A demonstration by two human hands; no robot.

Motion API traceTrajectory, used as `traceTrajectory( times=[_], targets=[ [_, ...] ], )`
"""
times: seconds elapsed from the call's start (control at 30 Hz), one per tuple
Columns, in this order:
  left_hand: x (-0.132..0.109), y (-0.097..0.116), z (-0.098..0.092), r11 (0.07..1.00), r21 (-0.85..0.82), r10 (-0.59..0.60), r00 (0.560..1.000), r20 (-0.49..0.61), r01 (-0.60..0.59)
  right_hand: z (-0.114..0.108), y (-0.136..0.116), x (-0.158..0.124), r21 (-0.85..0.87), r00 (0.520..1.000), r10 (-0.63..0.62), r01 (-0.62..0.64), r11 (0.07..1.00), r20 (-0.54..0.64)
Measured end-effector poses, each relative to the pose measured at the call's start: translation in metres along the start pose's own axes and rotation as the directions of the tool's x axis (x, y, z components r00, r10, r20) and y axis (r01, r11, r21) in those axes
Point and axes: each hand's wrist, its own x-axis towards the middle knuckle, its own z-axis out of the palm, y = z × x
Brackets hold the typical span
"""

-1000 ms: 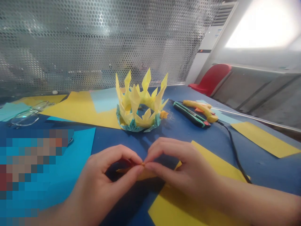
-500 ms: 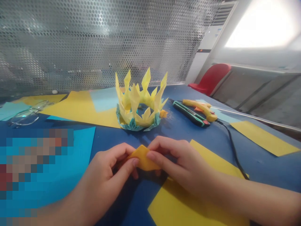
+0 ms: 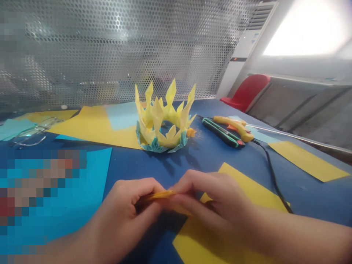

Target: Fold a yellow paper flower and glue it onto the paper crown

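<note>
A small piece of folded yellow paper [image 3: 164,194] is pinched between my two hands, turned nearly edge-on to me. My left hand [image 3: 134,212] grips its left end between thumb and fingers. On its right end, the thumb and forefinger of my right hand [image 3: 211,198] are closed. My fingers hide much of the paper. Behind my hands stands a folded paper crown [image 3: 158,117], with tall yellow points and a blue-green base. Partly under my right arm lies a yellow sheet [image 3: 203,238].
At left are a bright blue sheet [image 3: 96,176] with a blurred-out patch, eyeglasses [image 3: 30,135] and a large yellow sheet [image 3: 90,124]. A green-and-black cutter [image 3: 221,132] and a yellow glue gun [image 3: 236,126] with a black cord [image 3: 272,172] lie at right. Perforated metal [image 3: 110,55] closes off the back.
Both hands have lowered slightly. The folded yellow paper has tipped from showing its broad face to nearly edge-on. The crown and tools have stayed put.
</note>
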Motion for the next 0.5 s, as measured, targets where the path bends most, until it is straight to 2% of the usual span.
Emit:
traceTrajectory(
  times=[0.17, 0.33, 0.5],
  targets=[
    [0.0011, -0.0036, 0.0017, 0.998, 0.040, 0.056, 0.998, -0.002, -0.056, 0.0008, -0.0004, 0.0000, 0.043, 1.000, -0.011, 0.011, 0.999, 0.005],
    [0.0020, -0.0078, 0.0036, 0.995, 0.012, 0.094, 0.992, 0.079, -0.095, 0.0021, 0.0002, -0.0002, 0.073, 0.993, 0.082, -0.088, 0.994, 0.083],
    [-0.0008, -0.0055, 0.0034, 0.975, 0.039, 0.215, 0.973, 0.079, -0.218, -0.0013, 0.0012, -0.0039, 0.088, 0.998, -0.050, 0.048, 0.995, 0.029]
  ],
)
